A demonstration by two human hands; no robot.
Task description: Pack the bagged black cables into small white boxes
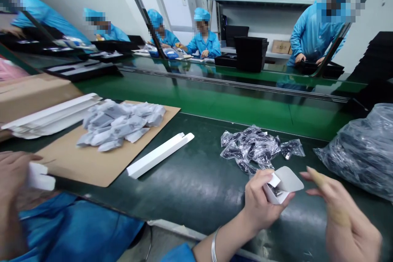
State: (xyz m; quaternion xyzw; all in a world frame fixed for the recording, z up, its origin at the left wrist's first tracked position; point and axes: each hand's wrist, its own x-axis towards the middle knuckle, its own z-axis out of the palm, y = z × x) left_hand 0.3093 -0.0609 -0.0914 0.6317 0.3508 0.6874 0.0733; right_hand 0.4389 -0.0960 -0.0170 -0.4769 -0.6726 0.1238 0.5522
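Note:
My left hand [260, 198], with a silver bracelet at the wrist, is wrapped round a narrow white cardboard box [288, 182]. Its end flaps stand open, and something dark and shiny shows inside. Just right of the box is my right hand [340, 208], fingers stretched out and apart, with yellowish covers on some of them and nothing visible in its grasp. Beyond my left hand lies a pile of dark cables in clear plastic bags [253, 147]. A long closed white box [159, 155] rests on the dark green work surface [196, 196].
At left, a co-worker's hand [14, 180] holds a white box [41, 176]. Small wrapped parts [119, 123] are heaped on a cardboard sheet [95, 172], beside flat white cartons [52, 118]. A big plastic bag [362, 151] stands right. Co-workers in blue work across the green belt [221, 110].

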